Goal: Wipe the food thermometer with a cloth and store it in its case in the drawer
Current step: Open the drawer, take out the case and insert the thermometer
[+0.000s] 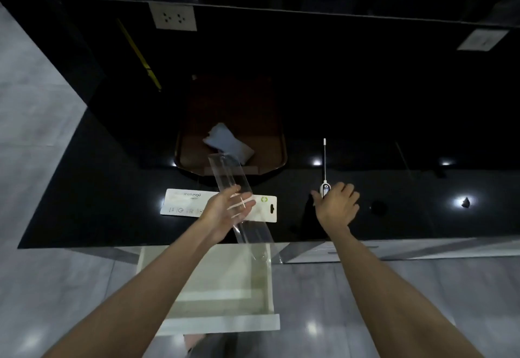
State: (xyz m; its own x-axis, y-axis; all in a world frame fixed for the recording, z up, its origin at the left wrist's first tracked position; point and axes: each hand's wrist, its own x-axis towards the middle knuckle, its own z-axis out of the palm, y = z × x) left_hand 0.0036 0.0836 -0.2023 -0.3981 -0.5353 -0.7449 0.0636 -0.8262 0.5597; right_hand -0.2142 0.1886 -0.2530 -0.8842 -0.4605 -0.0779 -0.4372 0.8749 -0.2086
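My left hand (225,211) holds a long clear plastic case (229,173) at its middle, tilted above the counter's front edge. Under it lies the white printed backing card (183,202) flat on the black counter. My right hand (337,205) rests on the white head of the food thermometer (324,166), whose thin probe points away from me; fingers curl around the head. A pale cloth (228,143) lies crumpled on a dark brown tray (277,146) behind the case. Below the counter a white drawer (225,324) stands pulled out, with nothing visible inside.
The black glossy counter (408,217) reflects ceiling lights. A small dark scrap (465,202) lies at the right. White wall sockets (173,17) sit on the back wall. Grey tiled floor (36,132) spreads at left and below.
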